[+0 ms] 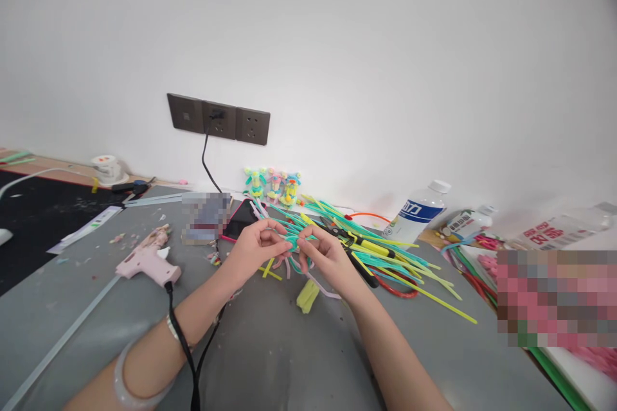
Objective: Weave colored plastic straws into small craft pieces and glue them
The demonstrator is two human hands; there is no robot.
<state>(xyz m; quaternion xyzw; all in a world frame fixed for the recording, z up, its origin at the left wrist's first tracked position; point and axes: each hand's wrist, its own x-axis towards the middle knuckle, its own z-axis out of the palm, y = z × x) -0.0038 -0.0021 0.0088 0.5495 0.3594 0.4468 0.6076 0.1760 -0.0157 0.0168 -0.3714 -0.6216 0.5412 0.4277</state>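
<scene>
Between the fingertips of both hands is a small coiled piece of teal pipe cleaner [292, 242]. My left hand [258, 245] pinches it from the left, and my right hand [324, 250] pinches it from the right. Behind and to the right of the hands spreads a heap of teal and yellow pipe cleaners [400, 263]. Pliers with yellow-and-black handles [371, 246] lie among them. A folded yellow-green bundle [307, 297] rests on the grey table just below my right hand. Three small fuzzy figures [274, 186] stand against the wall.
A pink glue gun [149, 258] lies at left, its black cord running past my left forearm. A phone [241, 219] sits behind my left hand. A white-capped bottle [418, 210] leans at the right, near more bottles and pink material. Wall sockets [219, 119] hold a plug.
</scene>
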